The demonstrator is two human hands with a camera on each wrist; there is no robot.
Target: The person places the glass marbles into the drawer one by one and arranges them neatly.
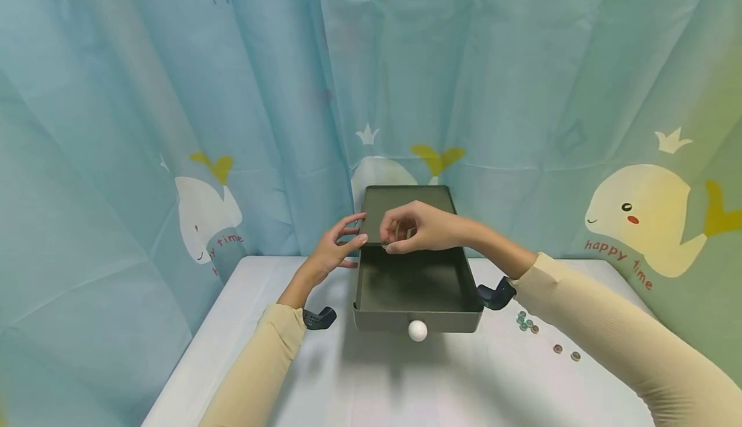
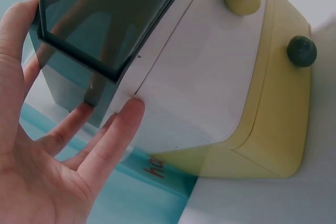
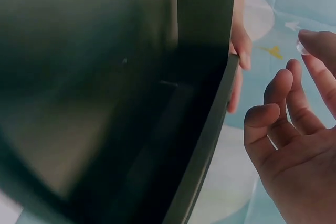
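Note:
A small drawer cabinet (image 1: 379,205) stands before the curtain with its dark green top drawer (image 1: 417,280) pulled out, showing a bare floor and a white knob (image 1: 417,331). My right hand (image 1: 428,227) is over the drawer's back part. It pinches a small clear round piece (image 3: 302,48) between thumb and forefinger, the other fingers loosely bent. On the left, my left hand (image 1: 330,251) touches the cabinet's side with spread fingers. In the left wrist view, its fingertips lie along the cabinet wall by the white drawer (image 2: 205,61).
Several small round discs (image 1: 523,322), greenish and reddish, lie on the white table (image 1: 313,388) right of the cabinet. Below the white drawer is a yellow drawer (image 2: 278,114) with a dark green knob (image 2: 302,51). A blue curtain (image 1: 278,92) hangs behind.

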